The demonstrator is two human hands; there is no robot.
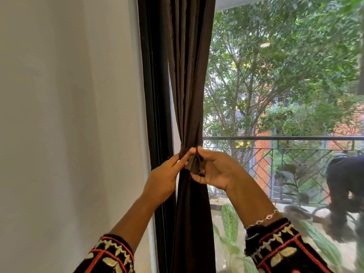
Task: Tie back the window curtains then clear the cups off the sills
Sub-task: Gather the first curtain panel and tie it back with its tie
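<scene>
Both hands, left hand and right hand, pinch what looks like a tieback round the bunched brown curtain.

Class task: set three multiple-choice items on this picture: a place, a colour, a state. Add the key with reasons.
1. Where does the gathered curtain hang? A) by the window frame at left B) across the whole glass C) on the floor
2. Its colour? A) white B) dark brown C) red
3. The left hand and right hand are: A) empty B) holding cups C) pinching the tie band
Key: 1A, bunched against the frame; 2B, the fabric is dark brown; 3C, both pinch the band.
</scene>
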